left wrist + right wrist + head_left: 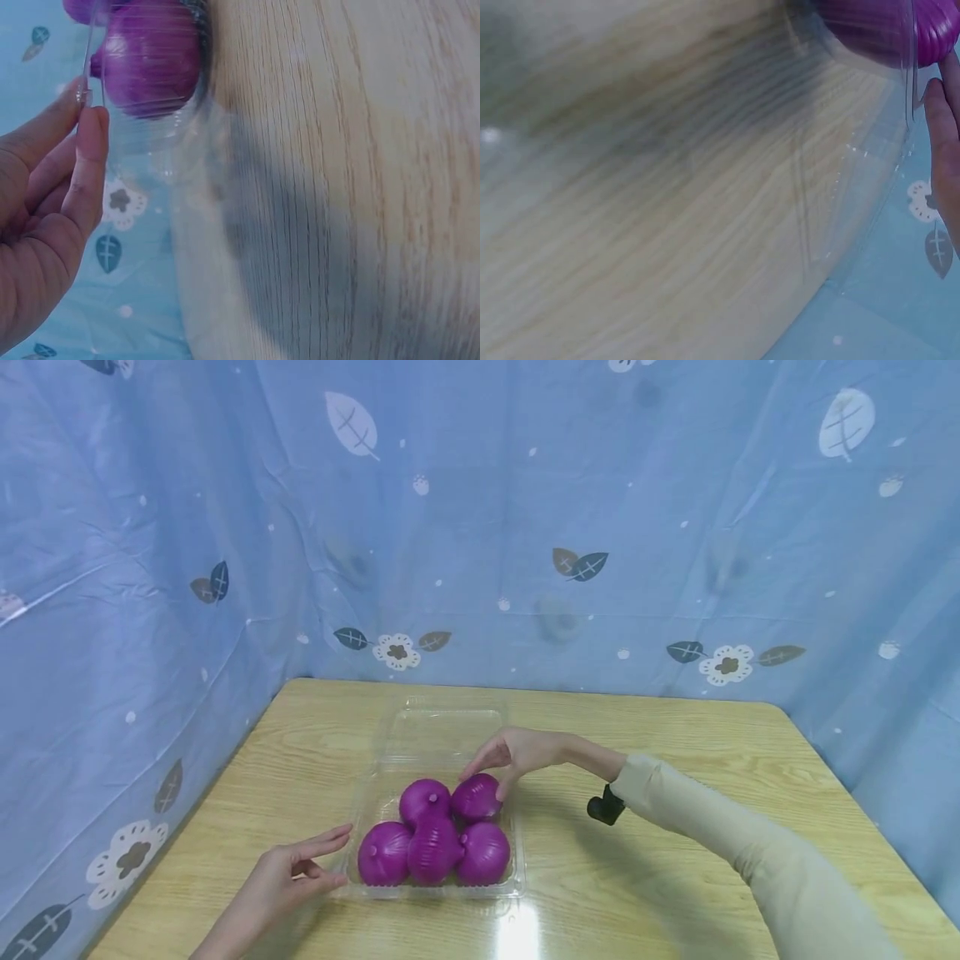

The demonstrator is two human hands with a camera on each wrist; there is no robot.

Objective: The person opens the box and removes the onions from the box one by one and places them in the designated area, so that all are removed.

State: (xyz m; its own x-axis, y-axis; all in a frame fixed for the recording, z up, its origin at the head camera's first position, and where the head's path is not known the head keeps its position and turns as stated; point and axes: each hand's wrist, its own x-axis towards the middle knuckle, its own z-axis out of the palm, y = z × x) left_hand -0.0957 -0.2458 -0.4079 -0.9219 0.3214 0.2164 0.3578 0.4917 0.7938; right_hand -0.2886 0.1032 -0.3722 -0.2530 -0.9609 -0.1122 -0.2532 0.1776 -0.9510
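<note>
Several purple onions (483, 854) lie together in the base of a clear plastic clamshell box (517, 887), one resting on top of the others. My right hand (521, 750) reaches over the box's right side and holds the back right onion (474, 799) between thumb and fingers. In the right wrist view, fingertips (934, 97) meet the onion (870, 30) beside the box wall. At the front left corner, my left hand (288, 872) pinches the box's rim, as the left wrist view shows with its fingers (91, 142) near an onion (150, 60).
The box's clear lid (446, 727) lies folded open toward the back of the wooden table (637, 718). A blue patterned curtain (480, 527) hangs behind and along both sides. A black device (606, 806) is strapped under the right wrist.
</note>
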